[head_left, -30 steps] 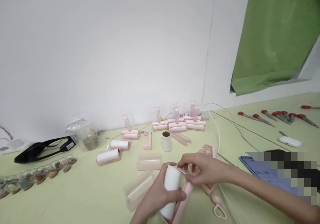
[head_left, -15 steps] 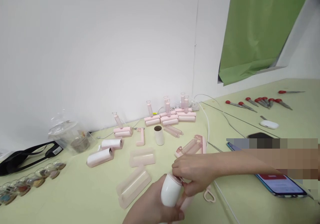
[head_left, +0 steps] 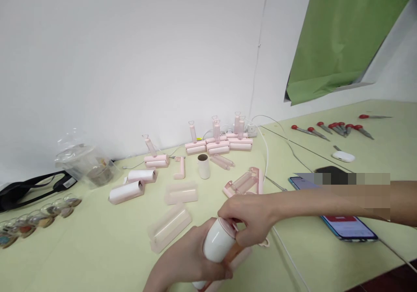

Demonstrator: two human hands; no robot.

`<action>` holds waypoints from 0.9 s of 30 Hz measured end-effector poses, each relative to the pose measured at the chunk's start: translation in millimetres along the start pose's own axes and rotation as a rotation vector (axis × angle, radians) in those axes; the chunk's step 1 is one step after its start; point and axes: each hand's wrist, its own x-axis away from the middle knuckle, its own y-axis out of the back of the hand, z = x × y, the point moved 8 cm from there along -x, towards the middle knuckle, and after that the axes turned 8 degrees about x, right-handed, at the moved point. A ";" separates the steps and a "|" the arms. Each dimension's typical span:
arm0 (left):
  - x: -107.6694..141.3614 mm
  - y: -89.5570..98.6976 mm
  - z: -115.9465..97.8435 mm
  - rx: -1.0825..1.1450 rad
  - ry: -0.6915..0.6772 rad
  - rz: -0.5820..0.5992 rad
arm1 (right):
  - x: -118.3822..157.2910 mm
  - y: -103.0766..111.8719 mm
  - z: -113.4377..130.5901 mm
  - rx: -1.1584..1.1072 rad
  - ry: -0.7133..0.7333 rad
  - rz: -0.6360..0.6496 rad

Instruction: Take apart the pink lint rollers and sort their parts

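Observation:
My left hand [head_left: 192, 255] is wrapped round a lint roller with a white sticky roll [head_left: 219, 242], which is tilted with its upper end away from me. The fingers of my right hand [head_left: 249, 218] pinch the pink end [head_left: 229, 226] of that roll; what exactly lies under the fingertips is hidden. A pale pink part [head_left: 240, 260] shows below the roll. Partly covered by my right hand is a small pink loop [head_left: 264, 242]. Just beyond it lies a pink lint roller frame [head_left: 259, 181] with clear pink handles. Two pale translucent covers [head_left: 171, 227] rest left of my hands.
Assembled pink lint rollers [head_left: 217, 147] stand along the wall. White rolls [head_left: 127, 192], a loose upright roll [head_left: 204, 168] and a pink bracket [head_left: 180, 168] lie nearer. A phone [head_left: 352, 229], white cables [head_left: 267, 153], red-ended tools [head_left: 337, 129] and a plastic bag [head_left: 87, 166] are also on the table.
The view has shifted slightly. My right hand stays at the roll's end, its fingers curled in more, and the roll leans a little more. The small pink loop is now more hidden.

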 end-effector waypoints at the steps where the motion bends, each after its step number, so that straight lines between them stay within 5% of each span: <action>1: 0.9 0.6 -0.8 -0.003 -0.003 0.006 | 0.0 0.3 0.8 0.004 -0.007 0.002; 10: 6.6 2.5 -9.2 -0.056 -0.025 0.046 | 8.2 0.8 2.0 -0.009 -0.084 -0.077; 20: 6.9 -6.5 -3.6 -0.034 -0.059 0.114 | 15.8 -3.3 4.2 0.009 -0.014 -0.120; 27: 1.9 2.9 -4.0 0.159 -0.117 -0.039 | 30.7 18.6 -6.3 -0.146 -0.118 -0.135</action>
